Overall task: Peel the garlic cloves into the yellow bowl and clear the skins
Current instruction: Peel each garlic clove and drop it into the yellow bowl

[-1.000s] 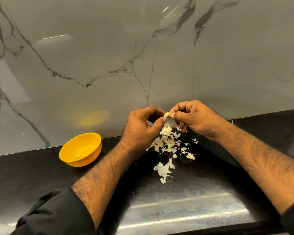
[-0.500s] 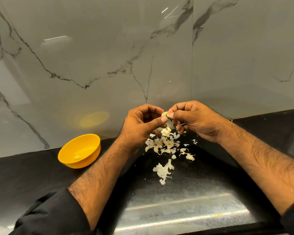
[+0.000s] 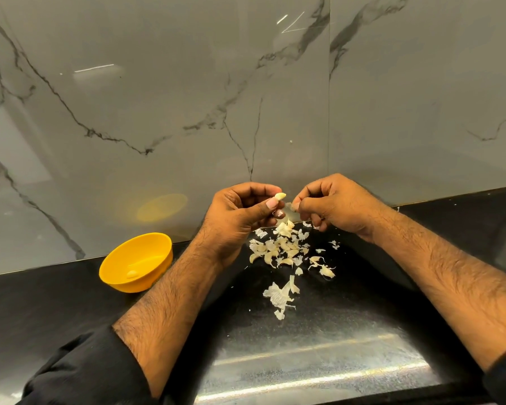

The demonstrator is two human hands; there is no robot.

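My left hand [image 3: 240, 214] pinches a pale garlic clove [image 3: 280, 196] between thumb and forefinger, held above the counter. My right hand [image 3: 330, 203] is just to its right, a small gap apart, with a thin piece of skin [image 3: 289, 206] pinched at its fingertips. Below both hands lies a heap of garlic skins [image 3: 284, 248], and a larger papery piece [image 3: 279, 296] lies nearer to me. The yellow bowl [image 3: 120, 267] stands at the left by the wall with one peeled clove [image 3: 131, 274] inside.
The black counter [image 3: 41, 311] runs along a grey marble wall [image 3: 158, 112] close behind the hands and bowl. A shiny reflective patch [image 3: 304, 366] lies on the counter near me. Small skin flecks [image 3: 333, 244] are scattered right of the heap.
My hands have pulled slightly apart: the clove stays in the left hand and a piece of skin has come away with the right fingertips.
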